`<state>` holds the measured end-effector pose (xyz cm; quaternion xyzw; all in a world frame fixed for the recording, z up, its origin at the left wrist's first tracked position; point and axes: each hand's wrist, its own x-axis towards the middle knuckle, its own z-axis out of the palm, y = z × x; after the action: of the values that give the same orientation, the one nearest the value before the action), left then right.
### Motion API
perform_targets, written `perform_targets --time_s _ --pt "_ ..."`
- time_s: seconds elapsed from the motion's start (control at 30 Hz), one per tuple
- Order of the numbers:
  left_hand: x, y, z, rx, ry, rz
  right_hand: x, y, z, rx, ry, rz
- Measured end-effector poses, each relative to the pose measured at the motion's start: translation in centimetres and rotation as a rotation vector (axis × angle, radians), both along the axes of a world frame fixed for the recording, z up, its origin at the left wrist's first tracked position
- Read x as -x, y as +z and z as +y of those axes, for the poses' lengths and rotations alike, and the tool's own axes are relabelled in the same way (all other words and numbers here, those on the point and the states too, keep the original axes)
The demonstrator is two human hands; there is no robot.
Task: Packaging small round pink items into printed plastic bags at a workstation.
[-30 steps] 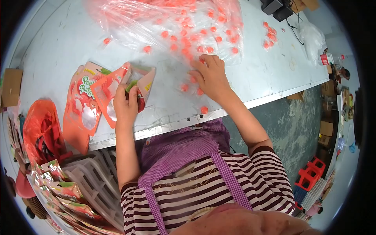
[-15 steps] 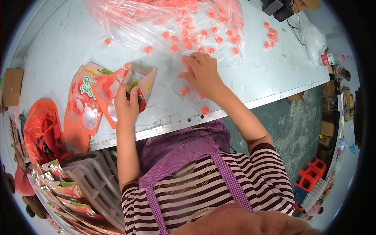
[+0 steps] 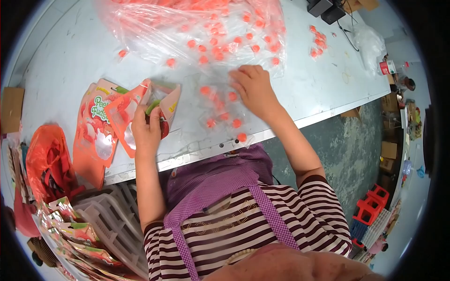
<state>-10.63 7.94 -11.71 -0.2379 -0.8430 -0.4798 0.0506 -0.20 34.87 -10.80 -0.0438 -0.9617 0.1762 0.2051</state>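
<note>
My left hand [image 3: 146, 130] grips an orange and pink candy pouch [image 3: 169, 102] by its side, the thumb on the front. The pouch's mouth gapes toward the right. My right hand [image 3: 257, 91] hovers just over the table with loosely bent fingers, its fingertips slightly blurred; nothing shows in it. Beside it lies a loose group of red candies [image 3: 224, 116] in clear wrappers, between both hands. One more wrapped candy [image 3: 242, 137] rests at the table's near edge. Flat printed pouches [image 3: 96, 126] overlap to the left of my left hand.
A large clear plastic bag [image 3: 154, 35] of red candies spreads across the far side of the table [image 3: 51, 70]. More candies [image 3: 318, 42] lie at the far right, near black boxes [image 3: 323, 10] with a cable. At lower left are a red bag [image 3: 50, 157] and plastic crates [image 3: 110, 218].
Several candies now lie nearer to me, between my hands. My right hand has shifted slightly to the right, off the candies. My left hand still holds the pouch.
</note>
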Motion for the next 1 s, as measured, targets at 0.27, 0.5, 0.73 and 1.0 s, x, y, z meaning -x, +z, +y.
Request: perform_targets --time_s 0.27,0.5,0.73,1.0 --pt "0.0 0.1 -0.3 0.012 -0.023 -0.093 -0.2 1.7 4.1 -0.030 -0.270 0.019" --pt "-0.2 0.1 -0.3 0.054 -0.024 -0.092 1.8 0.5 4.9 -0.185 -0.344 -0.152" --pt "0.1 -0.3 -0.3 0.022 -0.019 -0.094 1.0 1.6 3.2 -0.037 -0.248 -0.291" --pt "0.1 -0.4 -0.6 0.013 -0.021 -0.105 0.7 2.4 0.8 0.181 -0.013 -0.143"
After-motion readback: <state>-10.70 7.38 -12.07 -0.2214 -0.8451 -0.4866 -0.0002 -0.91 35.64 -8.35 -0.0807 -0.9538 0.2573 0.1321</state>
